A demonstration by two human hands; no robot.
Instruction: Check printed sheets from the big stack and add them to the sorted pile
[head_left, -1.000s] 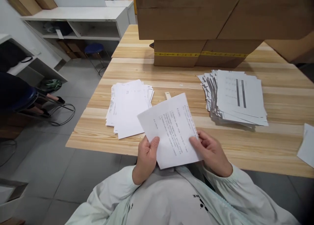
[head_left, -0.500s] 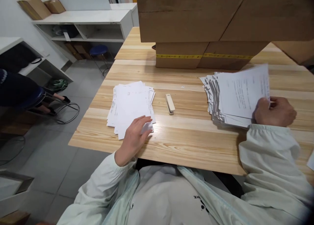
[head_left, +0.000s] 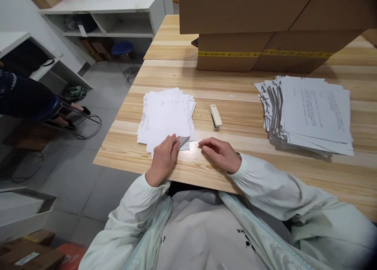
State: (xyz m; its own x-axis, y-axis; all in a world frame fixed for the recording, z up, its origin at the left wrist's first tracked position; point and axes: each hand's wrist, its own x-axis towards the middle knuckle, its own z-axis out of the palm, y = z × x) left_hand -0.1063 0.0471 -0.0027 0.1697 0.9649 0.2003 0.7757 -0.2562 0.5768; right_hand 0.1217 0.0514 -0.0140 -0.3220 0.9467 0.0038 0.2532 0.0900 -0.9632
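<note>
A smaller stack of printed paper sheets [head_left: 166, 115] lies on the left part of the wooden table, its edges uneven. My left hand [head_left: 165, 156] is at its near edge, fingers and thumb closed on the lower corner of the top sheet, which curls up slightly. Just to the right, my right hand [head_left: 220, 153] rests low over the table with bent fingers, thumb and forefinger a little apart and nothing between them. A cream stapler [head_left: 215, 117] lies beyond my right hand. Farther right is a thicker stack of printed papers [head_left: 318, 115], untouched.
Large cardboard boxes [head_left: 229, 52] with yellow tape stand at the back of the table [head_left: 235, 87]. White shelves [head_left: 118, 5] and a blue stool [head_left: 122, 48] are beyond the left edge. A seated person's leg [head_left: 26, 93] shows at far left.
My right hand has let go of the papers on the thicker right stack and moved left, close to my left hand. My left hand has closed on the near paper edge. The view has shifted.
</note>
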